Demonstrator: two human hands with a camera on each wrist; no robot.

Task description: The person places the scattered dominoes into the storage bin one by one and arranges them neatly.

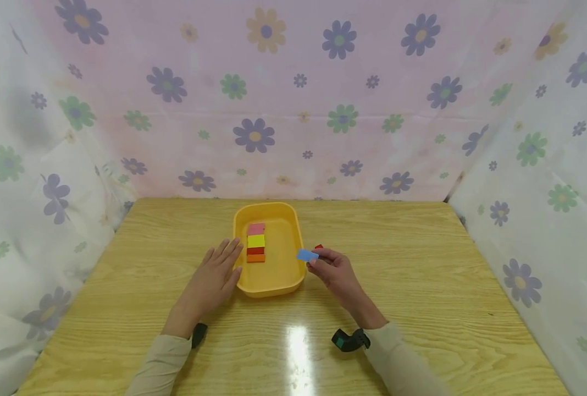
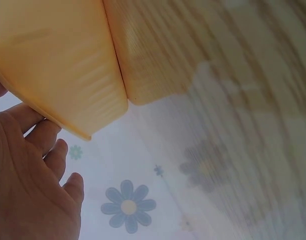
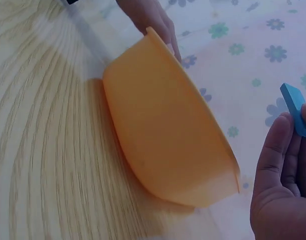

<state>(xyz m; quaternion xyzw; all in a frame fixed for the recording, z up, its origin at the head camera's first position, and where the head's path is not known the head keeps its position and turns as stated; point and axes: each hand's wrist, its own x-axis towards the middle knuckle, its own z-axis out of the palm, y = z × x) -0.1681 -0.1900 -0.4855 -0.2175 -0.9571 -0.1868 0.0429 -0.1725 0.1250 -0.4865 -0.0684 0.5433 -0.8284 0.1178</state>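
The right hand [image 1: 334, 270] hovers just above the wooden table [image 1: 422, 286] beside the right rim of the yellow plastic tray [image 1: 293, 231], its forearm angling in from the lower right with a black wrist strap [image 1: 350, 340] on it. Its fingers are curled and pinch a small blue block [image 1: 306, 255] at the fingertips, the block held roughly level and reaching out over the tray's right rim; in the right wrist view the blue block [image 3: 294, 107] stands edge-on above the curled fingers [image 3: 278, 150]. A small red piece [image 1: 319, 247] shows just behind the right fingers; whether the hand touches it cannot be told. The left hand [image 1: 213, 281] lies palm down on the table, fingers straight and slightly spread, its fingertips against the tray's left wall; the left wrist view shows the fingers [image 2: 48, 145] right at the tray's rim [image 2: 68, 125]. Inside the tray, toward its left side, four flat blocks lie in a touching column: pink block [image 1: 256, 229] farthest, then yellow block [image 1: 256, 241], red block [image 1: 255, 251] and orange block [image 1: 255, 258] nearest. Floral cloth [image 1: 293, 99] hangs behind and on both sides.
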